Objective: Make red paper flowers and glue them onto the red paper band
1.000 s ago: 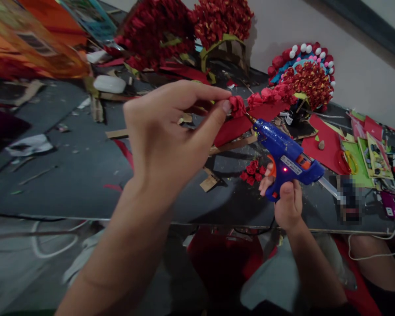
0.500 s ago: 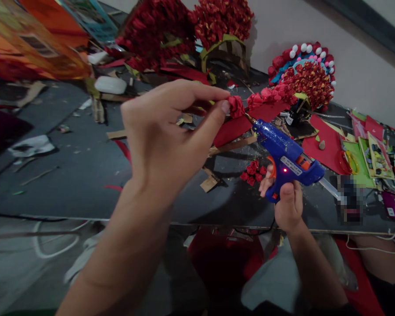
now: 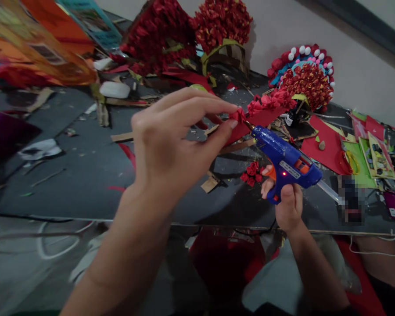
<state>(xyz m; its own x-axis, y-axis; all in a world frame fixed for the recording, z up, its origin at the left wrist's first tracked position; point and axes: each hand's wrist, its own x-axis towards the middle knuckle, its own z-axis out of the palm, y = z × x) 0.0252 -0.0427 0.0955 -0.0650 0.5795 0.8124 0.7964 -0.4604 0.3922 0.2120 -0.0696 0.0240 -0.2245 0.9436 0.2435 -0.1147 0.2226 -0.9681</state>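
Note:
Between the thumb and fingertips of my left hand (image 3: 174, 140) is a small red paper flower (image 3: 238, 115). My right hand (image 3: 288, 204) is wrapped round the grip of a blue glue gun (image 3: 279, 158), fingers at its orange trigger. The gun's red light is lit, and its nozzle points at the flower, touching or nearly touching it. A clear glue stick (image 3: 329, 191) sticks out of the gun's back. Below the nozzle, a small bunch of red flowers (image 3: 252, 173) lies on the dark table (image 3: 85, 188). A row of red flowers (image 3: 271, 101) lies beyond the gun.
Red flower-covered pieces (image 3: 222, 22) stand at the back. A rounder one with white balls (image 3: 307, 79) leans by the wall. Scissors (image 3: 349, 162), red paper (image 3: 325, 142) and a dark bottle (image 3: 291, 117) are at the right. Cardboard scraps (image 3: 210, 182) and a white object (image 3: 114, 90) are scattered about.
My left hand has shifted slightly right and down, and the flower in it has turned. The glue gun's front has dipped a little, and my right fingers have moved on the trigger.

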